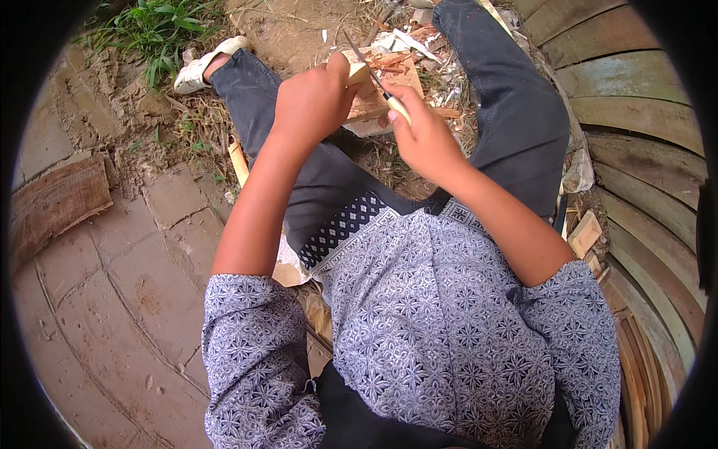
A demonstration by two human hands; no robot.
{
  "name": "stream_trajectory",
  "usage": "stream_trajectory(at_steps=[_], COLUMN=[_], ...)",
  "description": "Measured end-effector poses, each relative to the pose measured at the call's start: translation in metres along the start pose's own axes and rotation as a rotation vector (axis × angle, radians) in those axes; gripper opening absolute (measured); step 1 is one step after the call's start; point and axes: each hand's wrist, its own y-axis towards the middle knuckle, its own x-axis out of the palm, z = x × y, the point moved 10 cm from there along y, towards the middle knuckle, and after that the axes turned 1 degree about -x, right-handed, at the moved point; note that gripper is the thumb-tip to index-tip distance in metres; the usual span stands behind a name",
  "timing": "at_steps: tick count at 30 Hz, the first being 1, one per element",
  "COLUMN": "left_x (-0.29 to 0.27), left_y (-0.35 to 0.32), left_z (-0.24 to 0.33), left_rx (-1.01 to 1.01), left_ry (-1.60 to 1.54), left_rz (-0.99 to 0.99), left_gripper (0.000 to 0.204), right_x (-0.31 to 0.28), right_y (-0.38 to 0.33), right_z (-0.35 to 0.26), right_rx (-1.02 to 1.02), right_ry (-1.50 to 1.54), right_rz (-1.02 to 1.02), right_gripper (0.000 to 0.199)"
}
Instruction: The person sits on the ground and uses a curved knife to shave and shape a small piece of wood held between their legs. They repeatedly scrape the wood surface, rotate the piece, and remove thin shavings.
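Note:
Between my spread knees, my left hand [313,101] is closed round a small pale piece of wood [359,75], whose cut end shows past the fingers. My right hand [422,138] grips the light-coloured handle of a knife [368,66]. Its thin dark blade points up and to the left and lies against or just beside the wood; I cannot tell whether they touch. Below both hands is a wooden block [404,81] with reddish-brown shavings [400,60] on and around it. Most of the wood piece is hidden by my left hand.
A wall of wooden planks [636,82] curves along the right. Brick paving [112,299] covers the left, with a curved wooden slab [60,206] on it. Grass [168,30] grows at the far left. Wood offcuts [585,233] lie beside my right hip.

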Motion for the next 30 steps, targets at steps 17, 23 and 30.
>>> stream_trajectory(at_steps=[17, 23, 30], left_x=[0.002, 0.004, -0.003], left_y=[-0.006, -0.007, -0.007], left_z=[-0.007, -0.008, -0.003], left_rx=[-0.055, -0.078, -0.049], left_ry=[-0.048, -0.063, -0.065], left_rz=[0.015, 0.015, 0.044], left_gripper=[0.037, 0.037, 0.036], right_x=[0.014, 0.011, 0.021], right_y=[-0.024, -0.023, -0.011], right_z=[0.044, 0.041, 0.081], right_rx=[0.148, 0.182, 0.164], right_ry=[0.051, 0.019, -0.102], right_rz=[-0.061, -0.096, -0.117], right_gripper=[0.040, 0.040, 0.040])
